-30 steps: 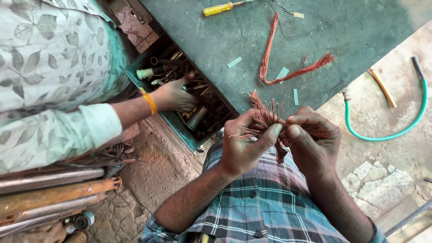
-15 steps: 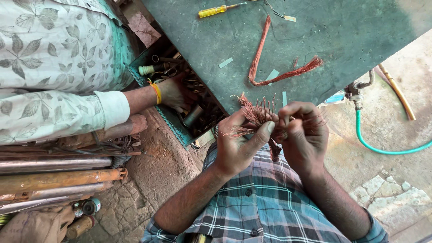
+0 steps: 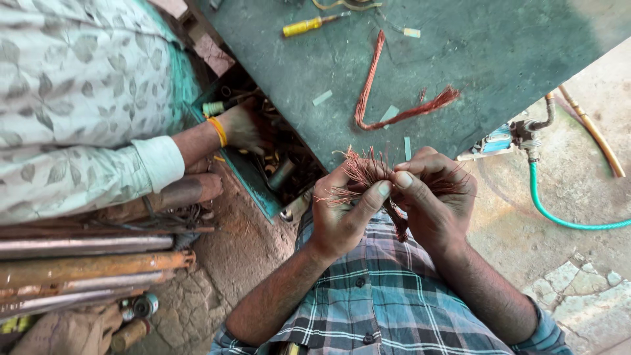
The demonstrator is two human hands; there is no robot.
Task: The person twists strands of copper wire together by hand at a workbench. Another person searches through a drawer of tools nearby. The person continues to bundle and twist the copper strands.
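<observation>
Copper wire bundle (image 3: pixel 368 174) sits pinched between my left hand (image 3: pixel 345 213) and right hand (image 3: pixel 434 197), both clenched around it, just short of the green table (image 3: pixel 499 59). On that table I see a bent copper wire loop (image 3: pixel 394 108), then a yellow screwdriver (image 3: pixel 309 25). Left of the table, another person's hand (image 3: pixel 240 128) reaches into a parts tray (image 3: pixel 253 181).

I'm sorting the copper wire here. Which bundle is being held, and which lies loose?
The frayed copper wire bundle is pinched between the left hand and right hand. The bent copper wire bundle lies untouched on the green table.
</observation>
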